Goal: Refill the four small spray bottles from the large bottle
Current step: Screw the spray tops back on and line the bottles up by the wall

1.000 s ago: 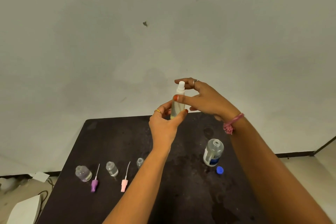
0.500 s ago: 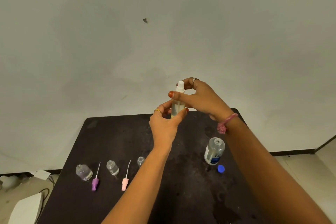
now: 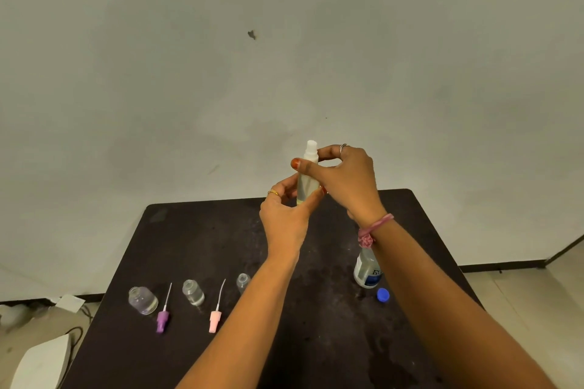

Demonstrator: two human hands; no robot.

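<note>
Head view: left hand (image 3: 286, 218) grips spray bottle (image 3: 306, 183) base, right hand (image 3: 344, 180) pinches its top.

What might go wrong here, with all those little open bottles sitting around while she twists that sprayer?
The forearms pass right above the three uncapped small bottles; lowering them might tip one over. The large bottle stands open, its blue cap off, close under the right arm, so a nudge may spill it. The held spray bottle is only pinched by the left hand and right hand; it may slip.
</note>
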